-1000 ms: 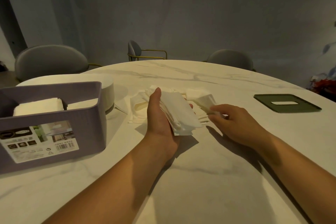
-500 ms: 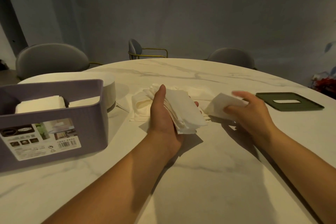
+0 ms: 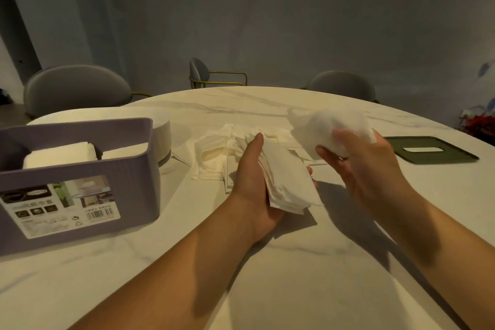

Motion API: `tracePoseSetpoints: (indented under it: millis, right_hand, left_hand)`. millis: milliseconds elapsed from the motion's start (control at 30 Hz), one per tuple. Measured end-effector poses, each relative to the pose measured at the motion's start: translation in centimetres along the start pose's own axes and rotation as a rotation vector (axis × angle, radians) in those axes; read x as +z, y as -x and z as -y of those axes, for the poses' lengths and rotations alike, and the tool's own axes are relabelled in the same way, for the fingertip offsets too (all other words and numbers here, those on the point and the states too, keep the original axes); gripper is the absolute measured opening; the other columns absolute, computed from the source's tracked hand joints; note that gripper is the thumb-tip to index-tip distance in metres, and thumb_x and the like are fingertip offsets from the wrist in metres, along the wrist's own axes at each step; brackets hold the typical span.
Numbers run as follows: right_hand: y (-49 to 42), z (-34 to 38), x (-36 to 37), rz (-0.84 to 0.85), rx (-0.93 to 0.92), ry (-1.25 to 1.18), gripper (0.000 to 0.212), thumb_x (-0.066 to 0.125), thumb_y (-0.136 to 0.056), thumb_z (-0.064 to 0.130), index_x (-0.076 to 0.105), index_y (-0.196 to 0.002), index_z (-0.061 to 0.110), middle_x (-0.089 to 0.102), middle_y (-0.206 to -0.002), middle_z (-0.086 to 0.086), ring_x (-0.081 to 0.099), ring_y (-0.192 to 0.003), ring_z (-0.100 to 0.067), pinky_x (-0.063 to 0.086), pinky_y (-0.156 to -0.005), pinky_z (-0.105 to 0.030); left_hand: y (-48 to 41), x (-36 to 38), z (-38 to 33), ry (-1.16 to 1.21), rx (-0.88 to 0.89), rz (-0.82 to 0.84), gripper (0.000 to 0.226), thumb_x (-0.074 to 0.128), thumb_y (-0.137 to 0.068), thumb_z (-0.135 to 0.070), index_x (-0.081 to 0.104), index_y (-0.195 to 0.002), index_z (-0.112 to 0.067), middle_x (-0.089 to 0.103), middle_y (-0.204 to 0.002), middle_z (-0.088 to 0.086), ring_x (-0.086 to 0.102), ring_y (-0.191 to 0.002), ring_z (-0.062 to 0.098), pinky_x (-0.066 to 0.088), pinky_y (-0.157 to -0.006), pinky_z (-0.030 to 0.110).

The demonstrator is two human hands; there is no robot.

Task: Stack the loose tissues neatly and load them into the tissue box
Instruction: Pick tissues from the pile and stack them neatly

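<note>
Over a pale marble round table, left hand grips a stack of white folded tissues; right hand pinches one blurred white tissue beside the loose white tissue heap; ribbed purple tissue box stands left.

Tissue in R hand blurred; box cut off at left, label txt unreadable
</note>
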State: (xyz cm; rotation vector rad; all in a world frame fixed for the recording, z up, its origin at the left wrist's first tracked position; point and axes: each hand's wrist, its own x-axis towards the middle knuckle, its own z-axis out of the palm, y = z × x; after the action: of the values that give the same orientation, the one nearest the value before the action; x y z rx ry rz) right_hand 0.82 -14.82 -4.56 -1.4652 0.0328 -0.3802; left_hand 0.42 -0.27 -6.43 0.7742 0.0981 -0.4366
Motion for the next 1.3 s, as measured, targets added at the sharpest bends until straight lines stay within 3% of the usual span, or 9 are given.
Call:
tracePoseSetpoints:
  millis: [133,200,367,467,700,833,967,1133,1300]
  right_hand:
    - [2.0,0.1,1.7,0.261,-0.348,0.328,0.029,0.066,-0.084,0.006,0.061,-0.082,0.034,0.064,-0.087,0.022,0.062,-0.087,-0.002,0.053,-0.069,-0.012]
    - [2.5,-0.2,2.0,0.372,-0.423,0.466,0.036,0.075,-0.077,0.005,0.062,-0.084,0.038,0.061,-0.107,0.018,0.058,-0.104,-0.006,0.051,-0.083,-0.012]
    - [2.5,-0.1,1.4,0.483,-0.332,0.670,0.048,0.061,-0.063,0.063,0.049,-0.108,0.053,0.044,-0.133,0.027,0.044,-0.122,-0.003,0.038,-0.097,-0.021]
    - [2.3,0.0,1.3,0.514,-0.287,0.638,0.057,0.045,-0.059,0.076,0.047,-0.111,0.053,0.047,-0.135,0.023,0.046,-0.123,-0.008,0.041,-0.100,-0.028]
    - [1.7,-0.2,0.8,0.485,-0.380,0.816,0.036,0.065,-0.084,0.035,0.051,-0.117,0.042,0.052,-0.129,0.019,0.052,-0.109,-0.006,0.047,-0.079,-0.012]
    - [1.5,-0.1,0.8,0.436,-0.451,0.926,0.033,0.065,-0.086,0.031,0.060,-0.118,0.029,0.056,-0.120,0.017,0.055,-0.099,-0.007,0.045,-0.071,-0.007]
    - [1.5,-0.1,1.0,0.297,-0.562,0.893,0.018,0.063,-0.088,0.024,0.070,-0.104,0.022,0.055,-0.107,0.019,0.055,-0.101,-0.007,0.050,-0.084,-0.021]
    - [1.4,0.3,0.8,0.203,-0.623,0.756,0.007,0.062,-0.087,0.028,0.061,-0.091,0.033,0.057,-0.106,0.018,0.056,-0.100,-0.008,0.047,-0.077,-0.013]
    - [1.6,0.2,0.8,0.506,-0.368,0.944,0.049,0.069,-0.082,0.041,0.046,-0.125,0.044,0.048,-0.135,0.018,0.050,-0.109,-0.004,0.048,-0.084,-0.017]
  left_hand:
    - [0.0,0.0,-0.1,0.023,0.051,0.018,0.059,0.046,-0.086,-0.063,0.064,-0.112,-0.012,0.069,-0.091,0.015,0.064,-0.084,0.029,0.051,-0.081,0.044]
    - [0.1,-0.1,-0.3,0.014,0.072,-0.012,0.059,0.046,-0.085,-0.063,0.062,-0.116,-0.016,0.070,-0.090,0.014,0.065,-0.082,0.028,0.053,-0.076,0.043]
    - [0.2,0.0,-0.6,0.033,0.128,-0.124,0.049,0.046,-0.087,-0.060,0.058,-0.115,-0.021,0.067,-0.101,0.013,0.063,-0.089,0.029,0.053,-0.078,0.046]
    - [0.0,-0.3,-0.8,0.068,0.142,-0.183,0.056,0.051,-0.084,-0.063,0.051,-0.125,-0.025,0.064,-0.113,0.014,0.062,-0.101,0.033,0.050,-0.090,0.055]
    - [-0.5,-0.6,-0.3,0.048,0.073,-0.123,0.069,0.056,-0.079,-0.066,0.048,-0.133,-0.024,0.062,-0.120,0.017,0.062,-0.105,0.035,0.050,-0.089,0.054]
    - [0.0,-0.2,-0.3,0.007,0.089,-0.105,0.059,0.049,-0.086,-0.060,0.050,-0.129,-0.020,0.064,-0.112,0.017,0.063,-0.096,0.030,0.054,-0.081,0.047]
    - [0.4,0.0,-0.4,-0.016,0.103,-0.069,0.055,0.043,-0.090,-0.059,0.049,-0.131,-0.023,0.065,-0.114,0.013,0.064,-0.093,0.029,0.055,-0.074,0.043]
    - [0.5,0.0,-0.4,-0.065,0.143,-0.092,0.053,0.037,-0.093,-0.058,0.046,-0.133,-0.025,0.064,-0.107,0.007,0.062,-0.089,0.026,0.051,-0.069,0.040]
    - [0.7,0.2,-0.3,-0.040,0.123,-0.060,0.046,0.039,-0.093,-0.056,0.055,-0.112,-0.017,0.070,-0.069,0.008,0.068,-0.058,0.020,0.057,-0.049,0.030]
